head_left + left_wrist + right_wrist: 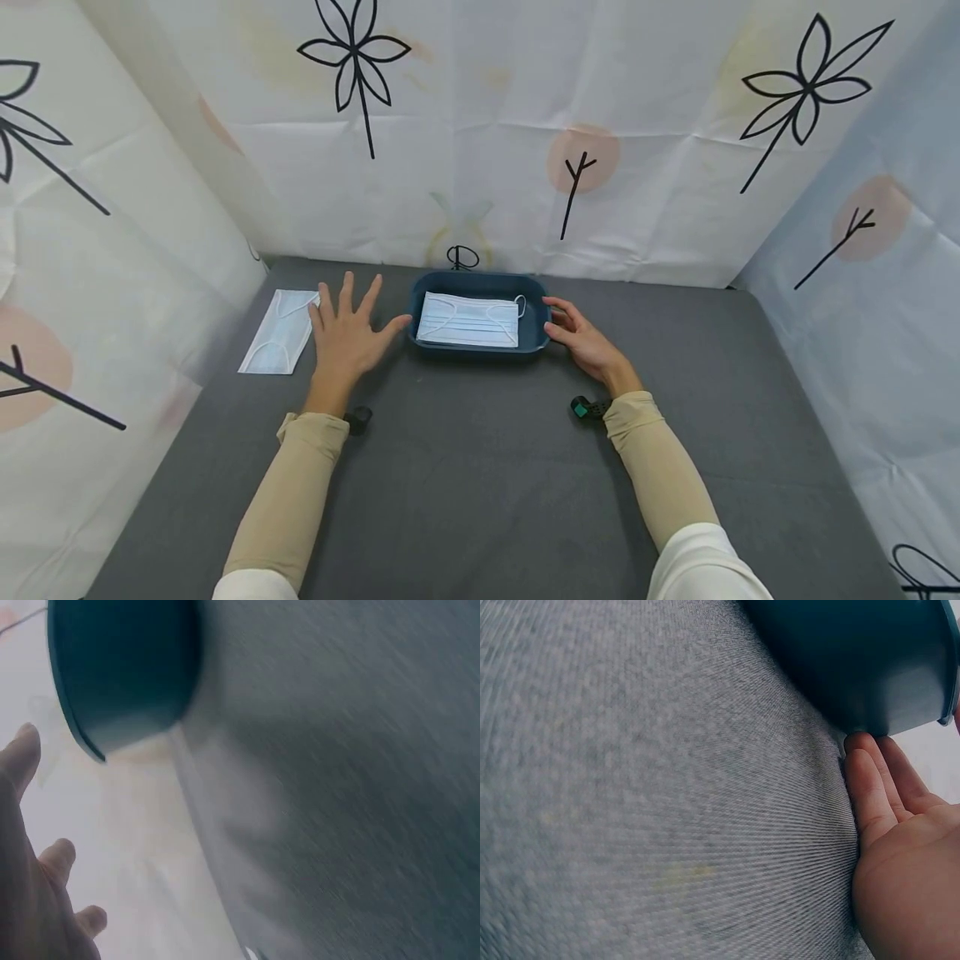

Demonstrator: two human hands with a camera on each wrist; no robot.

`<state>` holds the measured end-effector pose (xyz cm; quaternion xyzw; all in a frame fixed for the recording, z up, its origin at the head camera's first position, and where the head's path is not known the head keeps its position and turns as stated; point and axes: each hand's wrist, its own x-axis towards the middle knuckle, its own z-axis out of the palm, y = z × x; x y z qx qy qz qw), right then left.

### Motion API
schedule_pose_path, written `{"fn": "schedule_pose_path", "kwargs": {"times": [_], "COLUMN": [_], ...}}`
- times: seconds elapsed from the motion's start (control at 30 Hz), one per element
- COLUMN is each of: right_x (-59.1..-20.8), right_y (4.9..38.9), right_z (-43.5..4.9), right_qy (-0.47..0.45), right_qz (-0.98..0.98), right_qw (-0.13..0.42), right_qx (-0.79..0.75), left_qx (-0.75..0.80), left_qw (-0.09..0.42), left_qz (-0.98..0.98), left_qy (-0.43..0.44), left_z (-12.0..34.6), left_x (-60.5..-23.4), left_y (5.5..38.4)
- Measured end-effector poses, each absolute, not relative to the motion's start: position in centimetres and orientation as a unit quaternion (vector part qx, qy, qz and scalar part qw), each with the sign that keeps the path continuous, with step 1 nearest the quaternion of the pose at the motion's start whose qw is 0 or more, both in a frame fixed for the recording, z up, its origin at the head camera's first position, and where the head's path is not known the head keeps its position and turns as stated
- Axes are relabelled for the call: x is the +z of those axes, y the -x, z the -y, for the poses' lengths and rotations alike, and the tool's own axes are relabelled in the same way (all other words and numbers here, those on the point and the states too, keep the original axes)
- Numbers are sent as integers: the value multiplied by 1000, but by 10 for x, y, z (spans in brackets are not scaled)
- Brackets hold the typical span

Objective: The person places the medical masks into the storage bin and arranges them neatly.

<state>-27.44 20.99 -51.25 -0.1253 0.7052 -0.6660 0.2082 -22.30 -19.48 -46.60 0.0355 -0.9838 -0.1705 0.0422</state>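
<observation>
A dark blue plastic tray [480, 351] stands near the back of the table, with a light blue pleated face mask [468, 321] lying flat inside it. My right hand [587, 342] holds the tray's right end: thumb and forefinger reach the rim, and the other fingers [870, 784] meet the outer wall low down. Left of the tray, my left hand [347, 337] is spread wide, empty, its thumb tip right by the tray's left rim. Another face mask [277, 333], paler side up with its ear loops on top, lies beyond that hand's outer fingers.
A grey cloth covers the table [480, 467]. White curtains [480, 167] printed with black flowers and twigs stand behind it and along both sides. The back curtain hangs right behind the tray. Each wrist wears a dark band.
</observation>
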Motion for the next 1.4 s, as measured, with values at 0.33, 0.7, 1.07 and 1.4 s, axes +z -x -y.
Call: {"fn": "schedule_pose_path", "kwargs": {"times": [0.33,0.7,1.07,1.4], "right_x": [-510,-510,-510,-509], "right_y": [273,274,276,274], "right_z": [-210,-210,-210,-210], "right_qy": [126,122,129,127], "right_qz": [-698,-704,-707,-712], "right_qw": [215,211,207,210], "right_qx": [-671,-667,-664,-658], "left_qx": [-150,-172,-221,-278], "left_qw": [56,53,-17,-67], "left_qz": [985,976,960,929], "left_qy": [-60,-121,-172,-233], "left_z": [232,272,297,303], "left_x": [-476,-477,-478,-477], "left_y": [217,206,197,187]}}
